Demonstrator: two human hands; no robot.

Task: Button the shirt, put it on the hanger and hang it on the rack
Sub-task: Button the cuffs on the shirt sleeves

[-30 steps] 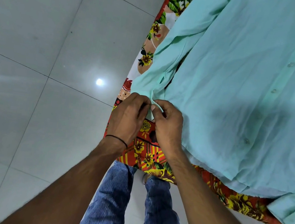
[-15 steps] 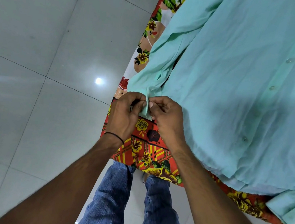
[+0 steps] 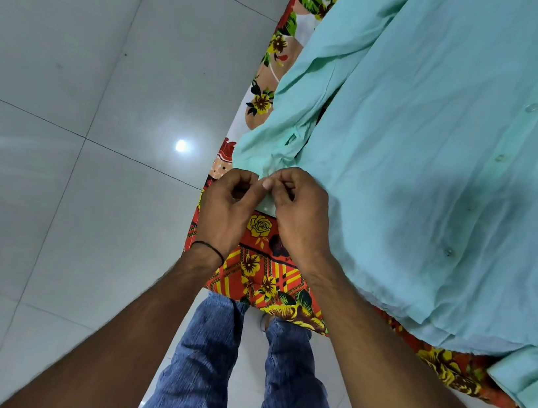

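A mint-green shirt [image 3: 424,149] lies spread front-up on a floral bedsheet [image 3: 261,272]. Its button placket [image 3: 529,109] runs down the right side with several buttons fastened. The left sleeve [image 3: 315,82] lies along the bed's edge and ends in a cuff [image 3: 267,203]. My left hand [image 3: 225,211] and my right hand [image 3: 300,215] meet at that cuff, both pinching its fabric between thumb and fingers. The cuff's button is hidden under my fingers. The other cuff [image 3: 525,388] hangs at the lower right.
Grey glossy floor tiles [image 3: 62,140] fill the left half, with a lamp reflection. My legs in blue jeans [image 3: 203,367] stand against the bed's corner. No hanger or rack is in view.
Both hands stay on the sleeve cuff. Their fingertips have closed in tighter over it, and less of the cuff shows between them.
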